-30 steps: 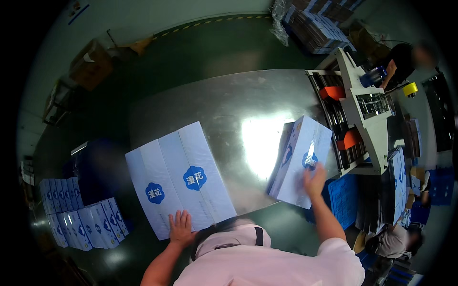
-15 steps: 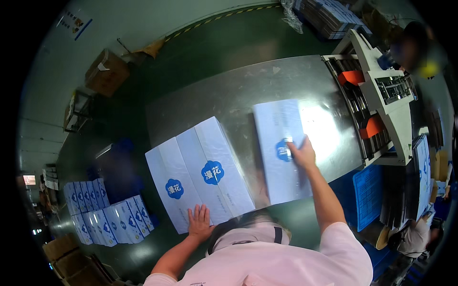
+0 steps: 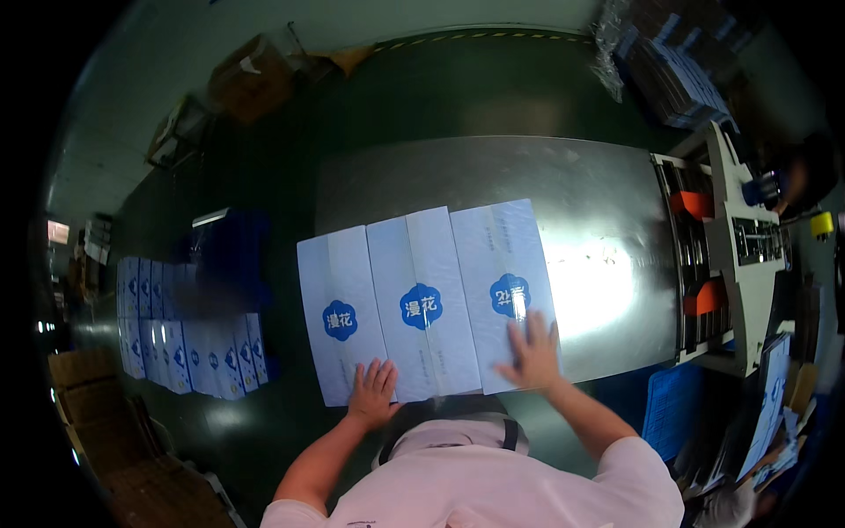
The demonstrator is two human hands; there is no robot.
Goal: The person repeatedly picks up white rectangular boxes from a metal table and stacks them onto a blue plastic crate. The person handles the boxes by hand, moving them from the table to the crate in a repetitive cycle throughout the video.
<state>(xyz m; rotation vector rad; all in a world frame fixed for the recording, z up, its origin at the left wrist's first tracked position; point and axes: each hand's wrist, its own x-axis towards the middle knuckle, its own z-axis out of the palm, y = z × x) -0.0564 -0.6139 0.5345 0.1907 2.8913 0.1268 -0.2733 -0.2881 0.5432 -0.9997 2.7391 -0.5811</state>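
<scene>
Three pale blue-white cartons lie side by side on a steel table (image 3: 607,194), each with a dark blue badge and a clear tape strip. The left carton (image 3: 339,273) and the middle carton (image 3: 414,255) touch along their long sides. Against the middle one lies the right carton (image 3: 493,238), set slightly farther out. My left hand (image 3: 374,393) rests open on the near end of the left carton, close to its seam with the middle one. Fingers spread, my right hand (image 3: 532,354) lies on the near right part of the right carton, a little blurred.
A machine with rollers (image 3: 691,255) and orange guides stands at the table's right end, a person behind it. Stacked cartons (image 3: 189,352) stand on the floor at left, beside a dark blue shape. A blue crate (image 3: 673,400) and flat cardboard (image 3: 766,405) are at lower right.
My right hand has brought the right carton leftward against the middle one, closing the gap between them. The left hand stays on the left carton. The whole view has turned and shifted.
</scene>
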